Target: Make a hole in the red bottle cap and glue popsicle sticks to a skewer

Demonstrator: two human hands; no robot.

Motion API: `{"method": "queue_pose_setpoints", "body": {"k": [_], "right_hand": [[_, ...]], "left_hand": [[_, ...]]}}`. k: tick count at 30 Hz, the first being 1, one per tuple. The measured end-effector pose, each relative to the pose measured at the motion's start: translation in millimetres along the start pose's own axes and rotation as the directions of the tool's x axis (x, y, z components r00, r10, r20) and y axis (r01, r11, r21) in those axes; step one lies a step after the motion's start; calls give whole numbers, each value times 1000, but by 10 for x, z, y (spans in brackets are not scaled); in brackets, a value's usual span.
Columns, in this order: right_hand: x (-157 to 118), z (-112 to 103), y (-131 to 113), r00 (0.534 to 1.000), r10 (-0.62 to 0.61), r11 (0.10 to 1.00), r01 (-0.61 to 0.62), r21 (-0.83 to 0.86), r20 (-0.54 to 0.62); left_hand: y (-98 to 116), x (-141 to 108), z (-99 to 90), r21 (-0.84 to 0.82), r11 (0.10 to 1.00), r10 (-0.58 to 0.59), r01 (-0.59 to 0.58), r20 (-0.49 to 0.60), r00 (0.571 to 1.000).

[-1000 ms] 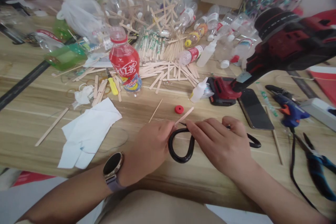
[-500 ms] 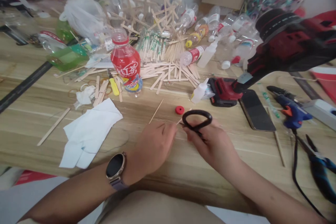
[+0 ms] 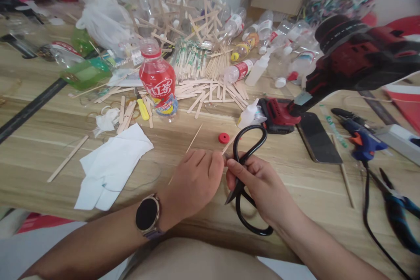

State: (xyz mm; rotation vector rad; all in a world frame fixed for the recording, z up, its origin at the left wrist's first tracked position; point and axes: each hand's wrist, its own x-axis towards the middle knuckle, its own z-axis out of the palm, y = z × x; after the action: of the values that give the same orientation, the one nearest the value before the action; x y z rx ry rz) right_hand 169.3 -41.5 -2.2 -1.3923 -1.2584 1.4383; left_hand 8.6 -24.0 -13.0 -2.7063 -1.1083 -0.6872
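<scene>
My left hand [image 3: 198, 175], with a watch on its wrist, is closed with fingers curled low over the table. A thin wooden stick [image 3: 229, 145] juts out at its fingertips; the gripped end is hidden. Another thin stick [image 3: 194, 138] runs beneath this hand. In my right hand [image 3: 264, 179] are black-handled scissors [image 3: 233, 194], handles spread apart, one blade pointing down and left. The fingertips of both hands are almost together. Just beyond them lies a red bottle cap [image 3: 223, 138].
An uncapped red-labelled bottle [image 3: 159, 83] stands ahead. Popsicle sticks [image 3: 197, 89] and plastic bottles crowd the back. To the right are a cordless drill [image 3: 357, 61], phone [image 3: 320, 138], glue gun [image 3: 361, 140] and pliers [image 3: 398, 214]. White tissue [image 3: 114, 162] lies left.
The scissors have turned in my right hand, so both handle loops and a blade now show. My left hand has rolled slightly, its knuckles facing up.
</scene>
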Motion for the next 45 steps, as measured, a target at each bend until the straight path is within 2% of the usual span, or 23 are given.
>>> {"method": "queue_pose_setpoints", "body": {"k": [5, 7, 8, 9, 10, 12, 13, 14, 15, 16, 18, 21, 23, 28, 33, 35, 40, 45], "right_hand": [[-5, -35, -41, 998, 22, 999, -24, 24, 58], [-16, -72, -52, 996, -28, 993, 37, -110, 83], [-24, -95, -54, 993, -95, 965, 110, -236, 75], [-35, -121, -54, 976, -210, 893, 216, -394, 57], [-46, -147, -51, 931, -360, 758, 325, -566, 53], [-69, -199, -39, 760, -635, 341, 437, -833, 139], [-77, -221, -32, 677, -704, 143, 433, -890, 216], [-82, -240, -26, 626, -726, 0, 417, -909, 287], [-84, -255, -22, 607, -722, -80, 402, -912, 331], [-82, -266, -20, 606, -716, -106, 396, -912, 346], [-67, -274, -20, 611, -720, -71, 405, -912, 327], [-31, -263, -31, 626, -720, -21, 412, -911, 300], [-6, -254, -40, 627, -715, -41, 402, -915, 308], [49, -264, -66, 590, -726, -151, 366, -918, 354], [101, -290, -74, 581, -724, -155, 389, -908, 373], [125, -286, -57, 586, -726, -112, 415, -903, 359], [187, -241, 56, 612, -748, 81, 467, -881, 256], [212, -206, 137, 653, -737, 162, 421, -893, 174]], "left_hand": [[-25, 2, -22, 26, 999, 22, -23, 25, 999], [-41, -8, -11, 20, 1000, 22, -23, 41, 999], [-49, -12, -1, -3, 1000, 11, -11, 52, 999], [-57, -12, 9, -54, 998, -9, 13, 63, 998], [-65, -7, 18, -136, 989, -41, 52, 79, 996], [-87, 13, 26, -346, 920, -149, 186, 131, 980], [-99, 28, 23, -442, 853, -216, 276, 182, 959], [-112, 42, 16, -514, 776, -281, 366, 237, 930], [-124, 55, 8, -558, 702, -333, 441, 291, 897], [-135, 65, 1, -585, 642, -368, 495, 330, 869], [-149, 73, -5, -621, 570, -393, 537, 368, 843], [-148, 67, 6, -651, 524, -388, 550, 392, 834], [-139, 64, 10, -653, 510, -388, 561, 407, 827], [-121, 77, -30, -628, 541, -360, 560, 429, 828], [-118, 72, -41, -631, 550, -349, 547, 421, 837], [-118, 63, -31, -640, 539, -346, 548, 425, 837], [-116, 64, -30, -660, 462, -333, 592, 490, 806], [-101, 85, -43, -666, 413, -315, 621, 535, 784]]}}
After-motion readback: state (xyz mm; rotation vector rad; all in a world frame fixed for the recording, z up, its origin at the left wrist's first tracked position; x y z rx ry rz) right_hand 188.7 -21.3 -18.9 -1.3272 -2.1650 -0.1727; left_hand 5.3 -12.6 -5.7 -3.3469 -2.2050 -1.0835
